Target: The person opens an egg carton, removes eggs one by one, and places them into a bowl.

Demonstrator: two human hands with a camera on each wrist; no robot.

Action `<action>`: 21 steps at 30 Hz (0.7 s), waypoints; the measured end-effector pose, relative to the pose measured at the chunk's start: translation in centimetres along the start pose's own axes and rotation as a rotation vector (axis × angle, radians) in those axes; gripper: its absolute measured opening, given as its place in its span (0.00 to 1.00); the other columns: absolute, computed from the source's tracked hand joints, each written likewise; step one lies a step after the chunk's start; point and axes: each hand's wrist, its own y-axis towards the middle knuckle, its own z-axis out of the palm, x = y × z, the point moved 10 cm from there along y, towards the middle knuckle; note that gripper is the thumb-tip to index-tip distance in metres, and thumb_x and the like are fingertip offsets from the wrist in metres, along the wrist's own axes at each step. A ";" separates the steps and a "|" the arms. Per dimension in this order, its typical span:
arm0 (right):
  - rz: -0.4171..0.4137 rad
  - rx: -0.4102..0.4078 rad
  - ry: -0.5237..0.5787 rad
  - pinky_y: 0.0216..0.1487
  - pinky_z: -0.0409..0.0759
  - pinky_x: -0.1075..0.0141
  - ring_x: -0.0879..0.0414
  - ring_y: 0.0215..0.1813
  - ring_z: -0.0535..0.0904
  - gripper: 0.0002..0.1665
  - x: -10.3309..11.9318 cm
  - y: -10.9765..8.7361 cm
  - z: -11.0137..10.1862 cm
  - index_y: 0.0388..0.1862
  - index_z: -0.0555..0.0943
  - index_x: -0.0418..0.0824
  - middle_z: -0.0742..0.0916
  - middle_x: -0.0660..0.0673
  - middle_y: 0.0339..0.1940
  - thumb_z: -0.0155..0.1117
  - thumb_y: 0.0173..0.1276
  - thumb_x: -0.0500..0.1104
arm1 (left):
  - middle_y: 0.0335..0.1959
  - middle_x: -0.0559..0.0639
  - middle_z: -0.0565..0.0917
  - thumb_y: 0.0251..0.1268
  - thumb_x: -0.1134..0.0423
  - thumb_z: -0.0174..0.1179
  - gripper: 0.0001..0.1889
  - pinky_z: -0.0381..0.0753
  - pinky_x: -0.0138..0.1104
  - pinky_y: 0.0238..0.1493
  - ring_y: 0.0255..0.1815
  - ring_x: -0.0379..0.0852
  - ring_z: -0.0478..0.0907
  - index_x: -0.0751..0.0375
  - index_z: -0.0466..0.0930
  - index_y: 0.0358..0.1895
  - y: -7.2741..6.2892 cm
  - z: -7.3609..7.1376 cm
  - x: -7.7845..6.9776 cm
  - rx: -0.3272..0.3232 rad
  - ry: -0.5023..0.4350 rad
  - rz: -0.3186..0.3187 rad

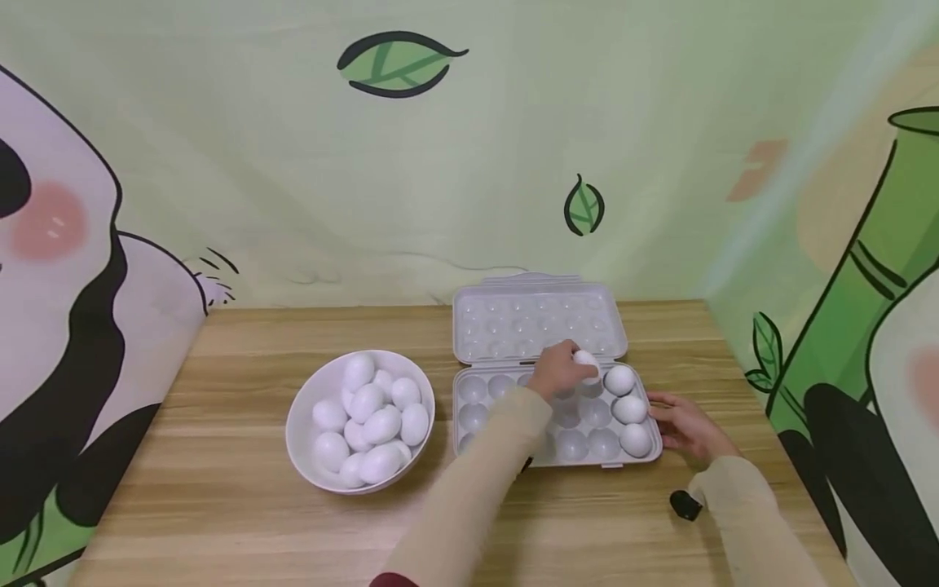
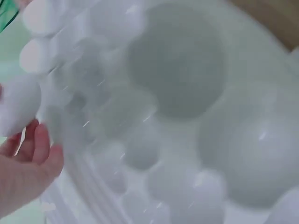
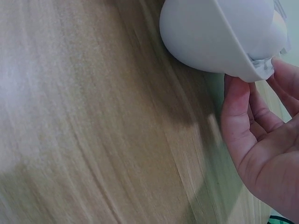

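Note:
A lidded plastic egg carton (image 1: 543, 463) lies unfolded on the table, its lid (image 1: 539, 322) tipped back toward the wall. Three white eggs (image 1: 629, 409) fill its rightmost column. My left hand (image 1: 559, 371) pinches another white egg (image 1: 586, 364) over the back row, just left of that column. In the left wrist view, the fingers (image 2: 42, 144) curl beneath this egg (image 2: 19, 105). At the carton's right end, my right hand (image 1: 685, 425) holds the edge. The right wrist view has the thumb and fingers gripping the carton's rim (image 3: 240, 60) from both sides.
Left of the carton stands a white bowl (image 1: 301, 444) heaped with white eggs (image 1: 367, 403). Behind the wooden table (image 1: 242, 522) hangs a printed cloth (image 1: 513, 147) with panda and leaf drawings. A small black object (image 1: 685, 505) is by my right wrist.

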 end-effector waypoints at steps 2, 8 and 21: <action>0.002 -0.004 -0.008 0.36 0.76 0.65 0.62 0.35 0.76 0.35 0.1 -0.1 0.0 0.66 0.48 0.32 0.80 0.56 0.31 0.48 0.67 0.43 | 0.29 0.47 0.79 0.46 0.51 0.59 0.16 0.69 0.28 0.31 0.29 0.41 0.72 0.57 0.74 0.35 0.2 -0.9 0.2 0.035 -0.105 -0.041; -0.004 0.012 -0.020 0.36 0.77 0.66 0.63 0.34 0.77 0.35 0.1 -0.1 0.2 0.67 0.48 0.33 0.80 0.57 0.31 0.48 0.67 0.43 | 0.29 0.50 0.76 0.50 0.53 0.56 0.17 0.77 0.39 0.41 0.27 0.42 0.73 0.62 0.71 0.38 1.0 -3.4 0.4 0.184 -0.470 -0.113; 0.001 0.019 -0.037 0.37 0.76 0.65 0.63 0.36 0.76 0.37 0.3 -0.3 0.6 0.67 0.48 0.33 0.80 0.58 0.32 0.50 0.66 0.45 | 0.36 0.51 0.73 0.55 0.62 0.49 0.14 0.77 0.36 0.41 0.28 0.45 0.74 0.64 0.67 0.44 -0.7 -13.4 0.9 0.295 -0.600 -0.036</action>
